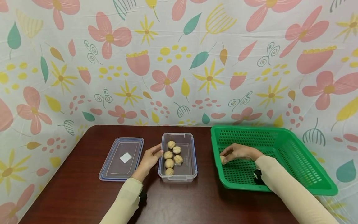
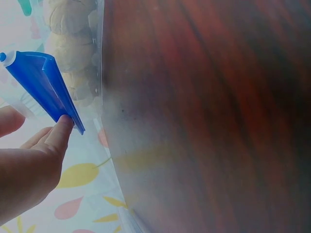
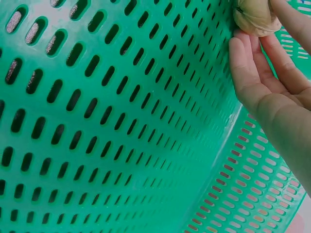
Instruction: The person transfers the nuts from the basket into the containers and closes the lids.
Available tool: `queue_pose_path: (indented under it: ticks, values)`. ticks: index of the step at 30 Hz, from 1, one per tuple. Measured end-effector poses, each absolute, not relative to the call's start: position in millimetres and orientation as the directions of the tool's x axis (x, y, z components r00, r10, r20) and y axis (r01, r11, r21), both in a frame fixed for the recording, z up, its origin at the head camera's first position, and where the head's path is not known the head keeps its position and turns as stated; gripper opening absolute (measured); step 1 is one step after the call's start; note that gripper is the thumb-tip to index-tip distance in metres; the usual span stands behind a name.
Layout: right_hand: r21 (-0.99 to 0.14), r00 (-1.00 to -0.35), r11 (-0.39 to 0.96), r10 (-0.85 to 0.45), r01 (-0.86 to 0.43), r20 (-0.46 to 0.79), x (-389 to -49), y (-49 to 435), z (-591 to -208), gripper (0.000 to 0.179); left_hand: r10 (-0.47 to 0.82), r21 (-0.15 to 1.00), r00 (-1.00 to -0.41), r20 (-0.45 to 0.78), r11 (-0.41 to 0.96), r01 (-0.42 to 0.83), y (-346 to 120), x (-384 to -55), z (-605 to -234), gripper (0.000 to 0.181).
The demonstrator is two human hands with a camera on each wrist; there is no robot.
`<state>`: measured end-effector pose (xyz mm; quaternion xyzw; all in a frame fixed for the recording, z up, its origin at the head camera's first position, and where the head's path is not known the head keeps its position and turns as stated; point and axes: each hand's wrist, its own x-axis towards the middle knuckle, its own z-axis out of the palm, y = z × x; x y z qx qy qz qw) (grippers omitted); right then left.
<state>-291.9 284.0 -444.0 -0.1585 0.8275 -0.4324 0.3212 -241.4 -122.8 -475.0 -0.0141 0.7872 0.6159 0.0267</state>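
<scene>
A clear plastic container (image 1: 188,169) with a blue-edged rim stands mid-table, several walnuts (image 1: 169,163) inside it, mostly along its left side. My left hand (image 1: 149,160) rests at its left rim with fingers extended. In the left wrist view a fingertip touches the blue side flap (image 2: 46,85), and the thumb lies apart from it. Inside the green basket (image 1: 300,155), near its left wall, my right hand (image 1: 239,151) pinches a single walnut (image 3: 256,17) between thumb and fingertips. Part of that walnut is covered by the fingers in the head view.
A clear lid (image 1: 114,168) with a blue edge lies flat to the left of the container, a white label (image 1: 126,157) on it. The dark red-brown table (image 1: 173,205) ends at the back against a flower-patterned cloth (image 1: 165,102).
</scene>
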Motion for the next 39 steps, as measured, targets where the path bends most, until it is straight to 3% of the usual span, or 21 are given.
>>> queue_pose_path:
  ticks: [10, 29, 39]
  values:
    - [-0.791, -0.768, 0.61, -0.522, -0.033, -0.371, -292, 282, -441, 0.044, 0.02, 0.968, -0.998, -0.057, 0.245, -0.05, -123, -240, -474, 0.044]
    - [-0.87, -0.817, 0.49, -0.477, 0.058, -0.323, -296, 287, -422, 0.046, 0.013, 0.97, -0.998, -0.055, 0.238, -0.05, -123, -240, -473, 0.043]
    - [-0.881, -0.858, 0.473, -0.446, 0.018, -0.257, -288, 279, -404, 0.051, 0.022, 0.971, -0.998, -0.056, 0.235, -0.049, -124, -241, -474, 0.044]
